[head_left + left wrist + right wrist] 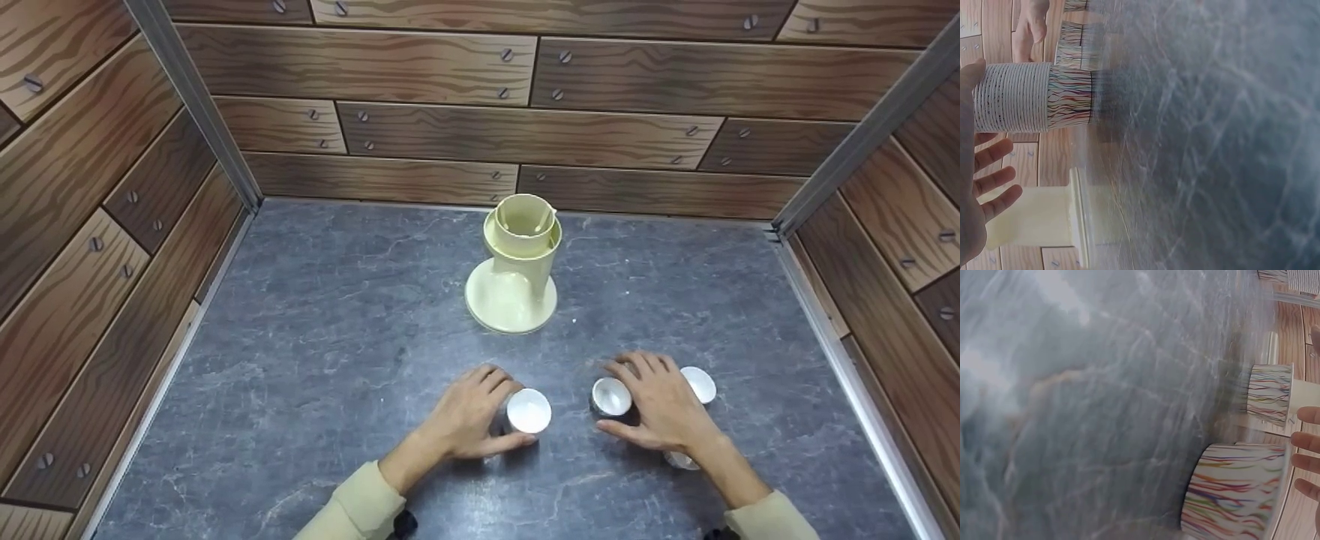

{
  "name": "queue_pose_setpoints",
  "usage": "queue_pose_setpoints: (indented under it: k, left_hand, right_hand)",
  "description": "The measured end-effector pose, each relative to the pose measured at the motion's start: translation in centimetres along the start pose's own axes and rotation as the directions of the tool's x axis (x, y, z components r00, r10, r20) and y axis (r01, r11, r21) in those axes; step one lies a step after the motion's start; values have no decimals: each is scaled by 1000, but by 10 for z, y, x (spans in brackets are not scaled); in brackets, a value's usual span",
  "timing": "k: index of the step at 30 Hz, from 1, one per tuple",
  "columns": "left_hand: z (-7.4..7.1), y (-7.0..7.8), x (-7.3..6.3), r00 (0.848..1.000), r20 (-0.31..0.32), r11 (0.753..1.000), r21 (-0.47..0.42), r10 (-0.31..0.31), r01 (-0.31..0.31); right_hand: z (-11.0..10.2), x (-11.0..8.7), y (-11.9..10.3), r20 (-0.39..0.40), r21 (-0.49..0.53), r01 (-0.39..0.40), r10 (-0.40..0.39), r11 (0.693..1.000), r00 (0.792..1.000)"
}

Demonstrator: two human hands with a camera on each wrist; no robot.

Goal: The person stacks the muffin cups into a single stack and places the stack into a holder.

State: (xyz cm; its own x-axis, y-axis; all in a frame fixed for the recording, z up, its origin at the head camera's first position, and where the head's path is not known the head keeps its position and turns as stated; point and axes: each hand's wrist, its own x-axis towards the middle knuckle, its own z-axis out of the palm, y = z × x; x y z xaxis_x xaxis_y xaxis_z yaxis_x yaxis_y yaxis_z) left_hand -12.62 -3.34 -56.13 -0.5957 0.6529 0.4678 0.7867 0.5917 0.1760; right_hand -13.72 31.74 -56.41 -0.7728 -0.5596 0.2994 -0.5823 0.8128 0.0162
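Observation:
My left hand curls round a tall stack of nested paper cups, thumb on the near side and forefinger on the far side. The left wrist view shows many white rims in the stack above one cup wall with wavy coloured lines. My right hand is spread around a single upright paper cup, which stands between thumb and fingers. In the right wrist view its fingers are straight, beyond the rim of that cup.
Another paper cup stands beyond the right hand, and one more is partly hidden under the right wrist. A pale yellow plastic stand with a round base and tube-shaped top is farther back. Wood-patterned walls enclose the grey marbled table.

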Motion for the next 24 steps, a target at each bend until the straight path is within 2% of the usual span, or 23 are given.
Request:
queue_pose_setpoints:
  k: [7, 24]
  left_hand:
    - [2, 0, 0, 999, -32, 1000, 5, 14, -14]
    - [0, 1, 0, 1000, -7, 1000, 5, -16, 16]
  right_hand:
    - [5, -2, 3, -6, -8, -32, 32, 999, 999]
    - [10, -5, 7, -3, -21, -23, 23, 999, 1000]
